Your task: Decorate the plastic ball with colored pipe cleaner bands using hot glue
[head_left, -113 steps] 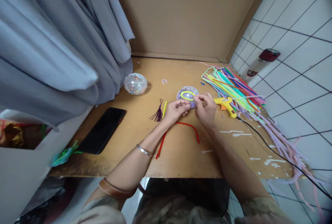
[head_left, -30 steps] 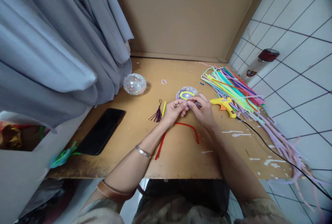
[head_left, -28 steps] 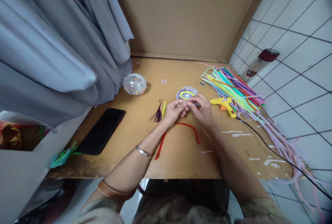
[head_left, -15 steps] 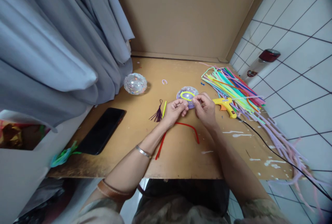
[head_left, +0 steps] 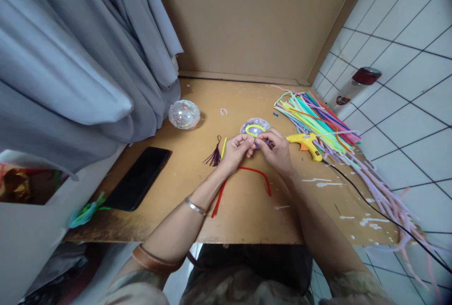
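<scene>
My left hand and my right hand meet over the middle of the table, fingers pinched together. Between them rises a bent yellow pipe cleaner, its loop pointing away from me and its lower ends hidden by my fingers. Just behind the loop sits a clear, purple-tinted domed piece. Left of my left hand, a straight yellow stem shows beside a dark purple tassel. Under my wrists runs a bent red pipe cleaner.
A clear ball-like piece stands at the back left, and a black phone lies nearer. On the right are a yellow glue gun, its cord and a heap of coloured pipe cleaners. Grey cloth hangs on the left.
My right hand has shifted slightly left, so its fingertips now meet those of my left hand below the yellow loop. Everything else on the table stays put.
</scene>
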A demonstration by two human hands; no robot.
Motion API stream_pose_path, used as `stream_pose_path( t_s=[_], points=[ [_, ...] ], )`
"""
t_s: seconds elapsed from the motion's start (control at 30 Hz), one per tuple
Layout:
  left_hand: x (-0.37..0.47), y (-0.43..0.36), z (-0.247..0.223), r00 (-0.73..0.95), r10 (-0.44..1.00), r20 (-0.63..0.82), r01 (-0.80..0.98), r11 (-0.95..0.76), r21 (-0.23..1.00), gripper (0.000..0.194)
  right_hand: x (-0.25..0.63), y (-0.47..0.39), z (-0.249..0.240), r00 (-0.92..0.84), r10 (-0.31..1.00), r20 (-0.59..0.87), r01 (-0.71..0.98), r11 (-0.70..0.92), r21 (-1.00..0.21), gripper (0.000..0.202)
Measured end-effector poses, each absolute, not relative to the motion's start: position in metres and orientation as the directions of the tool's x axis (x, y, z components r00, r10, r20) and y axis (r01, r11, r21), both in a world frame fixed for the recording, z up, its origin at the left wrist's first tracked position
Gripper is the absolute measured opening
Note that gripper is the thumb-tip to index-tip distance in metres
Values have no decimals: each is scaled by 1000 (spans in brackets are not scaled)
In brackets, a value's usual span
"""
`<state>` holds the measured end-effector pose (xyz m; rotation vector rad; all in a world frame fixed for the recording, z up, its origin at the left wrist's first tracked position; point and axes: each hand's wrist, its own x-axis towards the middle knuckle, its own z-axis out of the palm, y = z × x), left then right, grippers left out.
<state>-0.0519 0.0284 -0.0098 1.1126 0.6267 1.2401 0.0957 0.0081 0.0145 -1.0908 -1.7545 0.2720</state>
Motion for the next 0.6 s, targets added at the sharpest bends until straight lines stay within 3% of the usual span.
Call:
stream_pose_path(
  t_s=[0.6],
  points=[
    [-51, 29, -10, 265, 953, 148, -406, -29, 913, 48, 96, 8, 15, -61, 764, 642, 556, 560, -614, 17]
  ],
)
